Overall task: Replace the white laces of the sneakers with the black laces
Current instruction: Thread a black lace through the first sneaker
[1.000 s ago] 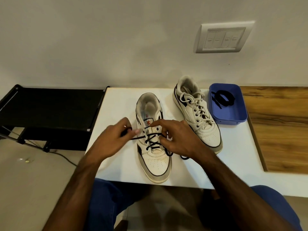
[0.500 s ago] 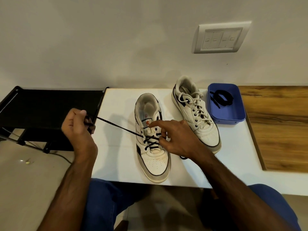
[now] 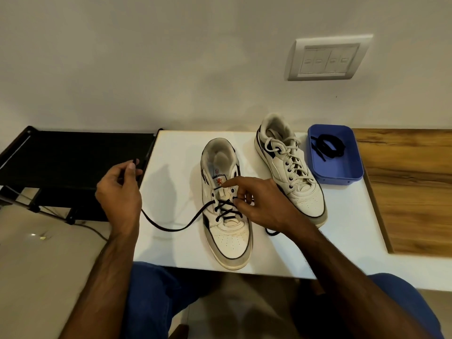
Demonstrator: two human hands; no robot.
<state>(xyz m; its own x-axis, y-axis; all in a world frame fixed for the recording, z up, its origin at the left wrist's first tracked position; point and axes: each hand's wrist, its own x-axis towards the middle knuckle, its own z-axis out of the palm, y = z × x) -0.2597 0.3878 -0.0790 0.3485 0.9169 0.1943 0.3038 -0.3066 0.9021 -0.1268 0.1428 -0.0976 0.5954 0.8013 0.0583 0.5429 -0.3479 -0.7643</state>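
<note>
Slack returned: left hand (image 3: 119,192), pinching black lace (image 3: 171,227), moved back toward near sneaker (image 3: 226,204) on white table (image 3: 176,250). Right hand (image 3: 264,204) pinched lace at eyelets, index finger extended.

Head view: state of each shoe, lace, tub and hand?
Near shoe: partly laced in black, top holes empty.
Black lace: slack, tip in left hand.
Far shoe: white laces in.
Blue tub: holds spare lace.
Left hand: pinches lace tip.
Right hand: on near shoe's lacing.

White table (image 3: 176,245) carries two sneakers (image 3: 226,216) and blue tray (image 3: 338,171).
</note>
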